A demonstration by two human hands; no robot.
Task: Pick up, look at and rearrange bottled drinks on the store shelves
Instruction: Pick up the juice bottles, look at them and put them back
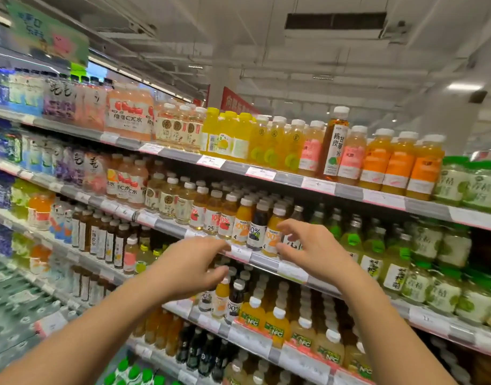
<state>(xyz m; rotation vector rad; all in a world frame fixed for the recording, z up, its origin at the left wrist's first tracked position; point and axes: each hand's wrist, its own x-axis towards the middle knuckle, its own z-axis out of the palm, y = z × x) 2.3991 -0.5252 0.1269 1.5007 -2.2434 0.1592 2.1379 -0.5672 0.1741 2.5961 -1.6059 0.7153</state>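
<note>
Orange juice bottle (272, 234) is standing at 11 o'clock of the empty, loosely spread right hand (312, 250); left hand (191, 266) is hovering open too.

Rows of upright plastic bottled drinks fill the long grey-edged store shelves (316, 179), packed side by side right up to the front edges. On the top shelf a tall amber tea bottle with a white cap (334, 143) stands at the front edge among shorter orange-juice bottles with white caps (399, 162), yellow-capped yellow bottles (225, 134) and pale pink vitamin-water bottles (129, 113). At the front edge of the shelf below stand small white-capped juice bottles marked 100%: an orange one (242, 223), a dark purple grape one (258, 226) and another orange one (273, 232), with green-labelled pale bottles (377, 251) towards the right end.
</note>
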